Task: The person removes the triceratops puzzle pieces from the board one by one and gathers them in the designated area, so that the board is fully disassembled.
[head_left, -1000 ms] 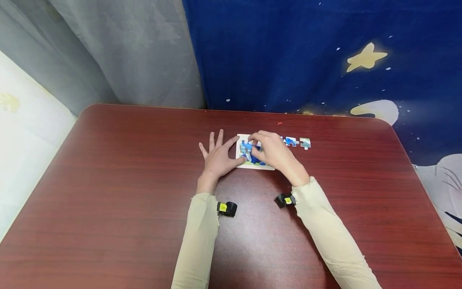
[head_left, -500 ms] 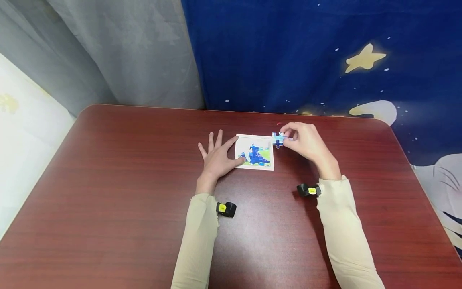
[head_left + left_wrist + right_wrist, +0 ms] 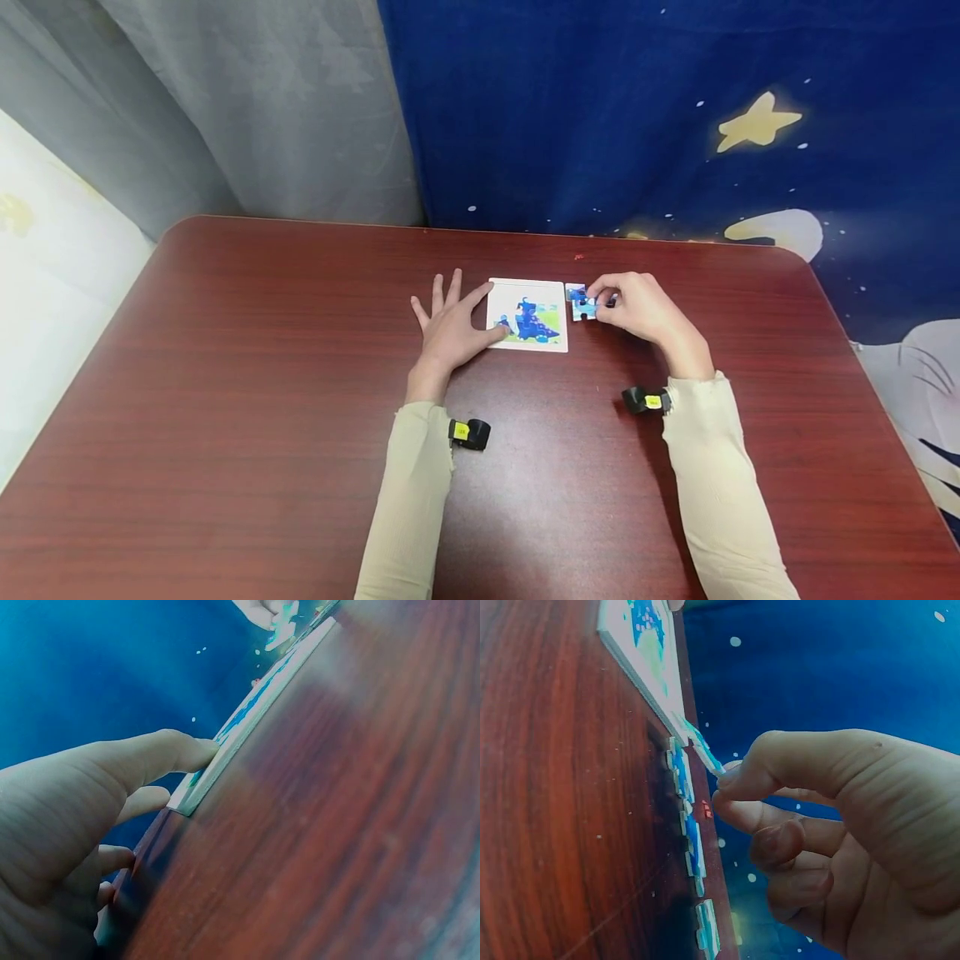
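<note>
My left hand (image 3: 452,335) blocks the left side of the puzzle tray (image 3: 551,349); my right hand (image 3: 647,312), a pinched jigsaw piece (image 3: 585,309) and loose pieces (image 3: 694,847) crowd its right. Nearer me, I can pass over the tabletop (image 3: 547,458) between the two wrist cameras (image 3: 477,434).

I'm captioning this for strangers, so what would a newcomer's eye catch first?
Probably the white-framed puzzle, far back on the table, the left hand touching its left side. Just right of it, the right hand pinches a loose piece. Behind, a yellow star stands out on the blue curtain.
</note>
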Tool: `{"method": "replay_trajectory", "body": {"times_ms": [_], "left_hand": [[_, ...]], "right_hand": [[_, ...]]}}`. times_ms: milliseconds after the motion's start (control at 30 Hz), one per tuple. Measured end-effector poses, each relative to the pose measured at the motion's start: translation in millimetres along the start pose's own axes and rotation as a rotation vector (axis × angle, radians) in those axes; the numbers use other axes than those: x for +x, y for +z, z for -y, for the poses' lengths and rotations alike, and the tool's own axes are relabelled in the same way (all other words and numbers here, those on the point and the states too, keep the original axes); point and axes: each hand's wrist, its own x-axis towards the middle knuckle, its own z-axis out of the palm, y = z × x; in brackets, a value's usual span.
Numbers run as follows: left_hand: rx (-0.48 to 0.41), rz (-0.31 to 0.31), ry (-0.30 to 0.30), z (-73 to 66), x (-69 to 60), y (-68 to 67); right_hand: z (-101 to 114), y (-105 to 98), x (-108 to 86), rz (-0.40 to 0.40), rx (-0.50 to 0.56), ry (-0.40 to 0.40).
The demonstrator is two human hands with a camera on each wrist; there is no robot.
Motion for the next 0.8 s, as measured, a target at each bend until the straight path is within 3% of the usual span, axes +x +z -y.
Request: {"method": "replay_trajectory", "body": {"times_ms": [800], "left_hand": [[0.009,-0.005,0.002,1.0,-0.4,2.5]], "right_hand": [[-1,11,-0.1,0.063,-0.058,0.046]]}}
